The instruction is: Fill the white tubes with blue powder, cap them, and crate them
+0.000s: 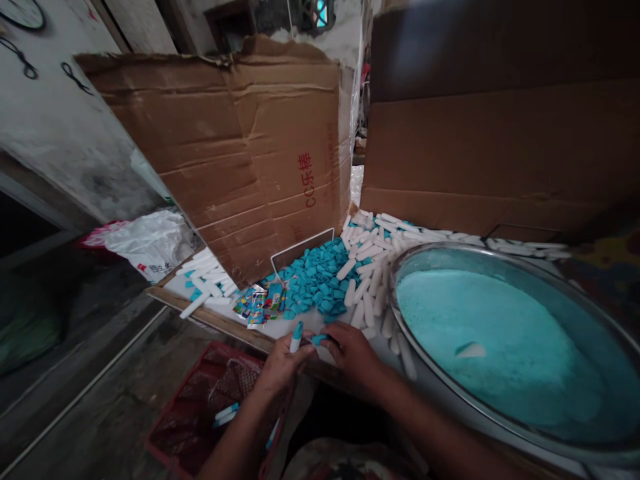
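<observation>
A white tube (pixel 295 345) with a blue top (pixel 299 329) is held nearly upright, beside a small blue piece (pixel 319 340) held sideways.

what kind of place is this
Probably a small makeshift workshop: a wide basin of turquoise powder, piled blue caps and white tubes, and cardboard propped as screens.

A stained pale wall (pixel 95 147) is seen at ten o'clock, a small bright window (pixel 321 13) at twelve, a dim grey floor (pixel 115 393) at eight.
</observation>
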